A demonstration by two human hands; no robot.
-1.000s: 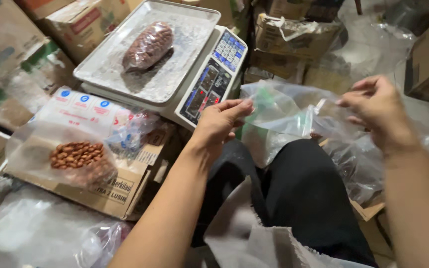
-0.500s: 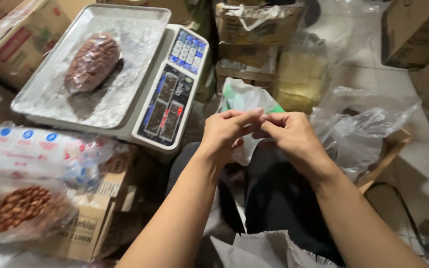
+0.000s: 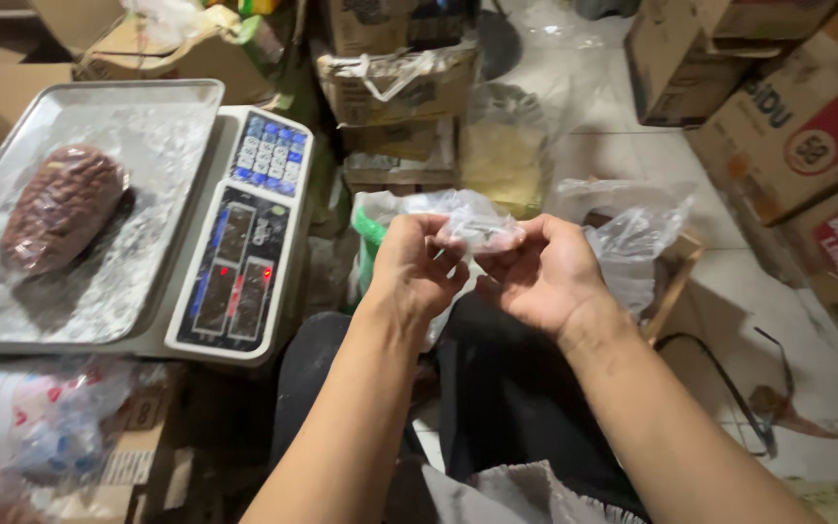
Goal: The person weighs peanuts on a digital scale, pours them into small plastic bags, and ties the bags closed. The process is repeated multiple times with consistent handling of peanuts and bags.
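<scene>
My left hand (image 3: 417, 264) and my right hand (image 3: 547, 272) meet in front of me, both pinching a small clear plastic bag (image 3: 475, 228) between fingers and thumbs. The bag is crumpled and looks empty. To the left a digital scale (image 3: 244, 262) carries a metal tray (image 3: 138, 262), and a sealed clear bag of brown nuts (image 3: 62, 206) lies on the tray. More clear plastic bags (image 3: 632, 228) are bunched just behind my right hand.
Cardboard boxes (image 3: 788, 107) stand at the right and along the back (image 3: 395, 82). A printed plastic packet (image 3: 21, 417) lies on a box at lower left. My dark-trousered legs (image 3: 506, 408) fill the bottom centre. A black cable (image 3: 729, 388) crosses the tiled floor.
My hands, spread apart a second ago, have come together on the small bag and turned it over. The view has swung right, so the scale now sits at the left.
</scene>
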